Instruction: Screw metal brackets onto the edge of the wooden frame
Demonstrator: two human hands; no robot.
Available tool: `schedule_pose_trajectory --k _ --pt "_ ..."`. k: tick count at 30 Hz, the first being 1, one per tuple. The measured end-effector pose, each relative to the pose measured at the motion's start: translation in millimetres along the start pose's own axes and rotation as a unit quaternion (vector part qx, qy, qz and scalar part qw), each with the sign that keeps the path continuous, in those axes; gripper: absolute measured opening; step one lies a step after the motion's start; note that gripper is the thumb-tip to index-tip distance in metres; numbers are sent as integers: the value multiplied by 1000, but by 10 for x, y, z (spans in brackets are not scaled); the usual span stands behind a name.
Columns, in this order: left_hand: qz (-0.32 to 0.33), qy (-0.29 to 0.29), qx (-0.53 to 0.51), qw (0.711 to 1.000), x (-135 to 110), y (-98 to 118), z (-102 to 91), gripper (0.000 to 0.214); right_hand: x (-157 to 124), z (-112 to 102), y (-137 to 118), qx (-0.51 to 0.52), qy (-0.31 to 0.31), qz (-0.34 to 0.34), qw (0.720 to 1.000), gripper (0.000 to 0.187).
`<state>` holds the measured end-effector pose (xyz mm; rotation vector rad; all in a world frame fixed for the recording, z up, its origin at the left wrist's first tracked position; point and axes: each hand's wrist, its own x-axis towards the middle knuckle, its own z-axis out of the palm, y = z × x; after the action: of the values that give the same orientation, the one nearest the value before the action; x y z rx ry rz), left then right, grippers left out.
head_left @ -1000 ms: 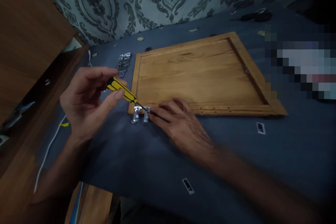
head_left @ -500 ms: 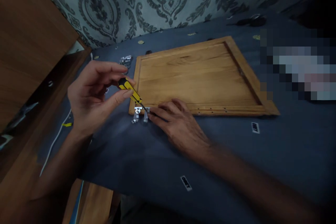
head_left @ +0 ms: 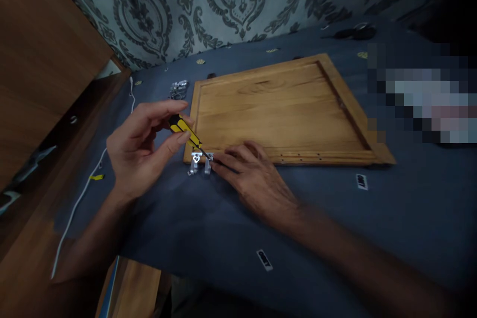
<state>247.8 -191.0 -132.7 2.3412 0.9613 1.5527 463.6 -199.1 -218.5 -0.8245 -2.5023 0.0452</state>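
Observation:
A wooden panel door [head_left: 279, 104] lies flat on a dark blue cloth [head_left: 335, 218]. At its near left corner sits a shiny metal hinge [head_left: 199, 161]. My left hand [head_left: 143, 151] pinches a yellow-and-black screwdriver [head_left: 184, 131] between thumb and fingers, its tip down at the hinge. My right hand [head_left: 253, 176] rests on the cloth and the panel's front edge, with its fingertips pressed against the hinge.
Several loose metal hinges [head_left: 178, 88] lie by the panel's far left corner. A white cable [head_left: 80, 194] runs along the cloth's left edge beside brown wooden furniture [head_left: 40, 74]. Small printed tags [head_left: 264, 259] lie on the cloth. Patterned wallpaper [head_left: 223, 0] stands behind.
My left hand and the screwdriver have shifted right and lower, closer to the hinge, with the handle more upright. My right hand stays on the hinge.

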Motion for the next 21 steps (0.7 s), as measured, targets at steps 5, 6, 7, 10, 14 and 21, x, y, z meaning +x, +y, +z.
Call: schedule_pose_trajectory --k 5,6,7,10,14,21 --pt "2 1 0 1000 -23 -60 10 28 3 -6 0 -9 2 -1 1000 30" --pt "5 13 5 1000 -30 -62 24 27 4 -8 -3 -12 1 -1 1000 30" --pt "8 25 13 1000 -35 -59 37 28 4 -9 -5 -14 0 0 1000 30" --pt "16 48 45 998 -37 -32 45 36 5 -14 -10 -14 -5 -1 1000 31" --pt "2 24 32 999 -8 -17 -22 45 5 -19 -9 0 -6 1 1000 35" --pt "-15 33 -7 999 -21 -87 -11 32 4 -16 -1 -9 -11 -4 1000 31"
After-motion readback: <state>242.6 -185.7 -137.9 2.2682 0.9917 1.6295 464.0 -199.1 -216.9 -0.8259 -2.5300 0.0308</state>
